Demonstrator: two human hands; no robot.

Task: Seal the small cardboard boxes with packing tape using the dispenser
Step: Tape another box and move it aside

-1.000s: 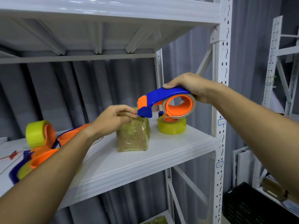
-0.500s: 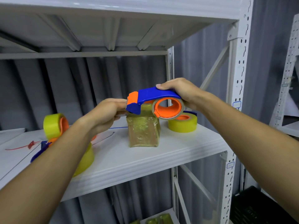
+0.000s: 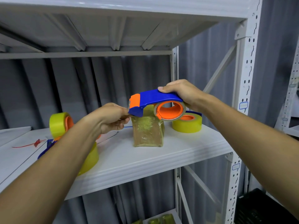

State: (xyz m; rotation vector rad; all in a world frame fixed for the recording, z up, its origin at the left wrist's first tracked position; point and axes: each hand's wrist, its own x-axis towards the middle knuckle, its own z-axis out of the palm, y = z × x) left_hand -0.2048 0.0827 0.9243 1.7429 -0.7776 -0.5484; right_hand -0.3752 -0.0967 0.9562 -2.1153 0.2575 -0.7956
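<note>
I see my right hand point(image 3: 181, 92) gripping the blue and orange plastic tape dispenser point(image 3: 155, 103) by its handle, holding it just above the small cardboard box wrapped in yellowish tape point(image 3: 147, 131). That box stands upright on the white metal shelf point(image 3: 145, 160). My left hand point(image 3: 111, 118) has its fingers curled at the dispenser's orange nose, pinching what looks like the tape end. A yellow tape roll point(image 3: 187, 122) lies behind the box.

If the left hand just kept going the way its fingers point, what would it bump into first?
Most likely the small tape-wrapped box: the left hand points right, its fingertips just short of the box's upper left edge, below the dispenser. Depth is hard to judge.
</note>
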